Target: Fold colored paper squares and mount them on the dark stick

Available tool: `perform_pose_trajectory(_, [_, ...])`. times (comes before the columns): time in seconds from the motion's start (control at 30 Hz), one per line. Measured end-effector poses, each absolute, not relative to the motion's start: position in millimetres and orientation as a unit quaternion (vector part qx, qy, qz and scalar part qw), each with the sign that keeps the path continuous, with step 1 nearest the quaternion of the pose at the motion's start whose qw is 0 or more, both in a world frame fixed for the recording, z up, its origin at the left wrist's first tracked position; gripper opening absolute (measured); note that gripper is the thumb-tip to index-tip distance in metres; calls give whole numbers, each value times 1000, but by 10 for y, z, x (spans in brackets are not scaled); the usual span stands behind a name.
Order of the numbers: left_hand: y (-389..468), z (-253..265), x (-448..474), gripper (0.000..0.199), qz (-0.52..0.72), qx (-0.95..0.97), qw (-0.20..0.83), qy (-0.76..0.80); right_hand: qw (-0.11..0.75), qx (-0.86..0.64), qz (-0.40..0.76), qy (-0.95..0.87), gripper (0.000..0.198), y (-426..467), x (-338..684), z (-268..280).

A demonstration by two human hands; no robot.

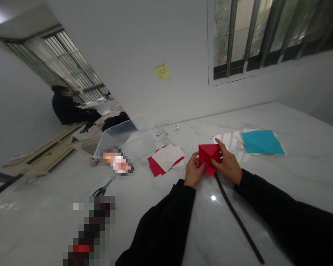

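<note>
A folded piece of red paper [209,153], with crossing folds on its face, is between my two hands above the table. My left hand [194,170] grips its lower left side, thumb on the front. On the right edge, my right hand [228,164] presses its thumb against the paper while the index finger stretches up past the top corner. A long dark strip or cord [235,218] runs from below the paper toward the near edge of the view. Left of my hands lie white sheets [168,157] over red sheets [155,169].
Blue sheets [262,142] lie at the right. To the left are scissors [101,190] and a clear plastic bin [122,135]. A white cable [162,129] lies by the wall, under a yellow sticky note [162,71]. A person [69,107] in black sits far left.
</note>
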State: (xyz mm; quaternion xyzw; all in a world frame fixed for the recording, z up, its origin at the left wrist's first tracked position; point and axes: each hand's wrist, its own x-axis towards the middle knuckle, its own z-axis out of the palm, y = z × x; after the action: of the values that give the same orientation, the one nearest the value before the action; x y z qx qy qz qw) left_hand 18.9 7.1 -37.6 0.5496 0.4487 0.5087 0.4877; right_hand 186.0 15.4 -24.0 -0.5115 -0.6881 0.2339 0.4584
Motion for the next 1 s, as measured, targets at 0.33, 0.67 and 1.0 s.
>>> perform_pose_trajectory(0.33, [69,-372,200,51,539,509,480,469,538,-497,286,-618,53,193,1933,-208])
perform_pose_trajectory(0.67, [173,-440,123,26,630,416,442,484,532,-502,329,-597,15,238,1966,-236])
perform_pose_trajectory(1.0, [164,-379,117,16,606,451,419,504,539,-475,282,-635,41,345,2024,-353])
